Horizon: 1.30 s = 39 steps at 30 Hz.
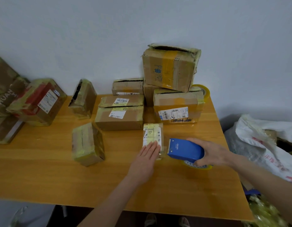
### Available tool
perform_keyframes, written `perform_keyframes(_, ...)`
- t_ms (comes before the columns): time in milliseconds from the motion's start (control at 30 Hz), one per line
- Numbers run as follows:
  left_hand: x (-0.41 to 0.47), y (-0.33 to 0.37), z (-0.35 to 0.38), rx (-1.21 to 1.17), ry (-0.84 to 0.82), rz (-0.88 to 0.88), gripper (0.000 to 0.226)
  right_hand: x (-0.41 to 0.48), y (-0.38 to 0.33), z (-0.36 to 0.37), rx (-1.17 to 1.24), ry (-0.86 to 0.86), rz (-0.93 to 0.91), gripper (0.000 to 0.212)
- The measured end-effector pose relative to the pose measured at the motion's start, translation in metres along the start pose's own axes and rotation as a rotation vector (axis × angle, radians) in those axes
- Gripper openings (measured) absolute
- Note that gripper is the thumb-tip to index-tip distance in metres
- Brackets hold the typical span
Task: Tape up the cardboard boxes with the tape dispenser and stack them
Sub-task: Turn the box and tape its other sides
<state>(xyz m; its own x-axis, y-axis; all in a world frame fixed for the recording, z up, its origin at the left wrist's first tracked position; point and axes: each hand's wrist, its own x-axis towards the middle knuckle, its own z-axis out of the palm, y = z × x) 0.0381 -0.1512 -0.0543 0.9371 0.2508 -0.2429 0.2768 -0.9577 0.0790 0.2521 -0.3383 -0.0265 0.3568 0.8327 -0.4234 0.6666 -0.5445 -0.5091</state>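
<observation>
Near the middle of the wooden table (43, 169), a small flat box (152, 136) with a white label lies just in front of the gathered parcels, and it is judged to be the one being taped. It is pinned by the left hand (146, 159), whose straight fingers (154, 145) are laid flat on its near end and hold nothing. At its right edge the blue tape dispenser (185, 149) is held with its toothed mouth touching or almost touching the box; which of the two cannot be told. The dispenser is gripped by the right hand (211, 153), fingers and thumb curled round its body, with the yellow tape roll (197, 167) showing below.

For a clean strip, the tape end is best stuck down on the box's side first. The dispenser is then drawn across the top in one straight pull while the box is pressed down. The flat hand is best shifted clear of the tape's path, since the fingers lie where the strip would likely run. Being small, the box is judged likely to slide or lift. The cut is best made with a downward twist against the blade.

Behind, a stack of larger boxes (170, 68) is seen against the wall, where the finished box may be set. A spare tape roll (203, 90) stands at its right.
</observation>
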Motion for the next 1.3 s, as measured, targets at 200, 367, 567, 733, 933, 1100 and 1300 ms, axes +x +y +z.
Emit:
perform_keyframes(200,0.001,-0.003,-0.002,0.016,-0.01,0.027,0.079,-0.011,0.009,-0.018,-0.048,-0.091,0.054,0.084)
perform_keyframes(367,0.001,-0.005,-0.002,-0.005,0.007,0.044,0.078,0.007,-0.01,-0.019,-0.249,-0.192,0.066,0.082)
perform_keyframes(567,0.001,-0.005,-0.002,-0.037,0.021,0.054,0.083,0.033,-0.032,-0.014,-0.262,-0.264,0.084,0.073)
perform_keyframes(733,0.001,-0.007,0.0,-0.04,0.022,0.061,0.081,0.042,-0.033,-0.015,-0.195,-0.313,0.117,0.066)
perform_keyframes(933,0.0,-0.009,0.001,-0.023,0.016,0.075,0.08,0.04,-0.026,-0.015,-0.124,-0.251,0.221,0.074)
perform_keyframes(1100,0.002,-0.008,-0.001,-0.013,0.015,0.067,0.08,0.03,-0.013,-0.012,0.514,-0.004,0.303,0.049)
perform_keyframes(1300,0.001,-0.007,-0.002,-0.017,-0.003,0.069,0.078,0.05,-0.018,0.032,1.079,0.157,0.556,0.05)
